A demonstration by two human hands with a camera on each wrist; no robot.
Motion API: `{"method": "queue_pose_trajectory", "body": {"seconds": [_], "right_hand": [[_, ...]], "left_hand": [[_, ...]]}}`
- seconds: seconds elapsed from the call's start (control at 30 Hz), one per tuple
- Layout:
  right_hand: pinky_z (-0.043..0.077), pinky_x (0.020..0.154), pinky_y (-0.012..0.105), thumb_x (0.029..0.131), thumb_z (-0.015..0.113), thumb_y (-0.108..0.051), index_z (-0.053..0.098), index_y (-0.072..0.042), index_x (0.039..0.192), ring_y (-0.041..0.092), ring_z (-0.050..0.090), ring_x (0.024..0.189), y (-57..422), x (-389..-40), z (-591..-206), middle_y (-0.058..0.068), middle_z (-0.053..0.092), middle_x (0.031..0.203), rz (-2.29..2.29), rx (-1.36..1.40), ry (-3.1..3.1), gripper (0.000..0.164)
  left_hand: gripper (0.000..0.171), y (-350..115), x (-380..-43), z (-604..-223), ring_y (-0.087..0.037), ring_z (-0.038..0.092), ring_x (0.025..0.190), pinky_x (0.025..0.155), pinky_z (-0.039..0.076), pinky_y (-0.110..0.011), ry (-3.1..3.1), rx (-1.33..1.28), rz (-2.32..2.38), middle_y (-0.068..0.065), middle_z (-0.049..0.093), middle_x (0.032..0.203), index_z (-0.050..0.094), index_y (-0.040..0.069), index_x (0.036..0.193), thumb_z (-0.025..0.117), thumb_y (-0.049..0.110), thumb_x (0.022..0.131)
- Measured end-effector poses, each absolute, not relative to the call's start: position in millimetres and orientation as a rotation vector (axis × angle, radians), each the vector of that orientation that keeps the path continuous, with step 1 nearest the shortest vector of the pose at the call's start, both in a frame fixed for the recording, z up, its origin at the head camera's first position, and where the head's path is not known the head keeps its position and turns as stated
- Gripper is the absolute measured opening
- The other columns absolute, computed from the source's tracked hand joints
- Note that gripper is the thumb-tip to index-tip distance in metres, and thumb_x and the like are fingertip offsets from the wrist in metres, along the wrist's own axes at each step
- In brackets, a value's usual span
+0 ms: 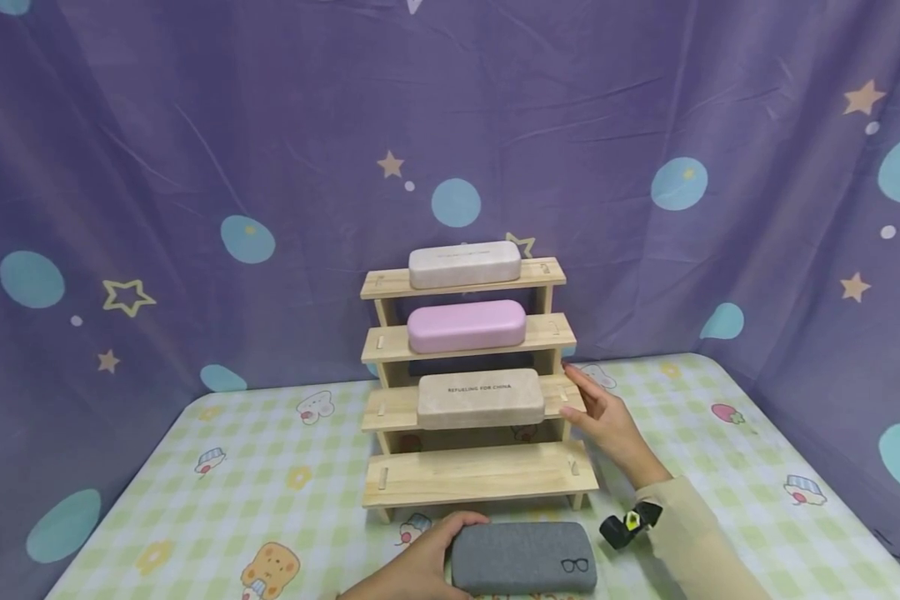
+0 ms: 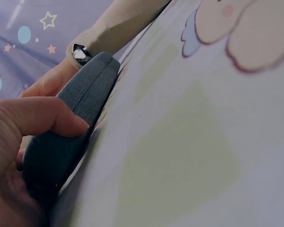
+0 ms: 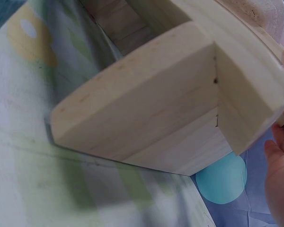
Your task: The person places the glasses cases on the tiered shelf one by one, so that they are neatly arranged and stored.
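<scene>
Currently the left hand (image 1: 420,562) grips the left end of a grey fabric glasses case (image 1: 523,557), thumb curled over its top edge; the left wrist view confirms the thumb (image 2: 42,118) pressing on the dark case (image 2: 71,127) with the palm beneath or behind it. Case lies flat on the checked tablecloth (image 1: 217,483), just in front of the wooden stepped shelf (image 1: 480,475), small glasses icon at its right end. Right hand (image 1: 607,417) is at the shelf's right side, fingers extended and relaxed, fingertips touching the right end of the second step from the bottom; grasping nothing. Right wrist view shows the shelf's underside and side panel (image 3: 146,109) close up, with the fingers (image 3: 281,179) at the frame's right edge against the wood. Small black device (image 1: 630,523) sits on the right wrist above a beige sleeve (image 1: 690,533). Shelf has four steps: bottom step bare; second step holds a beige case (image 1: 482,398) with printed lettering; third step a pink case (image 1: 467,326); top step a pale off-white case (image 1: 465,264). All three rest lengthwise, roughly centred. Behind the table hangs a purple curtain (image 1: 195,150) with blue dots and stars. Tablecloth is green-and-white check with cartoon prints.
</scene>
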State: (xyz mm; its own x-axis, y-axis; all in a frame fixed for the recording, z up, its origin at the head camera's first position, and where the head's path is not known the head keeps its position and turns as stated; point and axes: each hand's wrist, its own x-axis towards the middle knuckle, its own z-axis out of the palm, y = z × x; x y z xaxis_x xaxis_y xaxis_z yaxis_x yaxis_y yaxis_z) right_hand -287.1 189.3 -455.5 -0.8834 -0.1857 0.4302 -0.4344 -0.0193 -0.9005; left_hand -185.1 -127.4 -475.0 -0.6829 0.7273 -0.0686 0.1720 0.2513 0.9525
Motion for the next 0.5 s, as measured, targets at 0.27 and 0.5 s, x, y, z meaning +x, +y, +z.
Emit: {"method": "queue_pose_trajectory", "body": {"seconds": [0.27, 0.5], "right_hand": [[0.025, 0.104, 0.011, 0.088, 0.062, 0.003, 0.027, 0.009, 0.143, 0.030, 0.015, 0.141, 189.2, -288.0, -455.4, 0.024, 0.021, 0.152, 2.004, 0.678, -2.059, 0.066], [0.024, 0.103, 0.010, 0.088, 0.062, 0.002, 0.027, 0.009, 0.143, 0.032, 0.014, 0.141, 189.5, -287.2, -455.9, 0.026, 0.020, 0.151, 2.002, 0.667, -2.070, 0.066]], "left_hand": [[0.072, -128.7, -186.9, -479.2, -0.010, 0.051, 0.106, 0.086, 0.042, -0.026, 2.069, 0.831, 1.439, 0.005, 0.054, 0.121, 0.044, 0.016, 0.137, 0.080, 0.026, 0.075], [0.069, -130.3, -188.8, -480.9, -0.011, 0.051, 0.110, 0.088, 0.041, -0.026, 2.050, 0.796, 1.468, 0.006, 0.057, 0.121, 0.048, 0.017, 0.136, 0.080, 0.025, 0.075]]}}
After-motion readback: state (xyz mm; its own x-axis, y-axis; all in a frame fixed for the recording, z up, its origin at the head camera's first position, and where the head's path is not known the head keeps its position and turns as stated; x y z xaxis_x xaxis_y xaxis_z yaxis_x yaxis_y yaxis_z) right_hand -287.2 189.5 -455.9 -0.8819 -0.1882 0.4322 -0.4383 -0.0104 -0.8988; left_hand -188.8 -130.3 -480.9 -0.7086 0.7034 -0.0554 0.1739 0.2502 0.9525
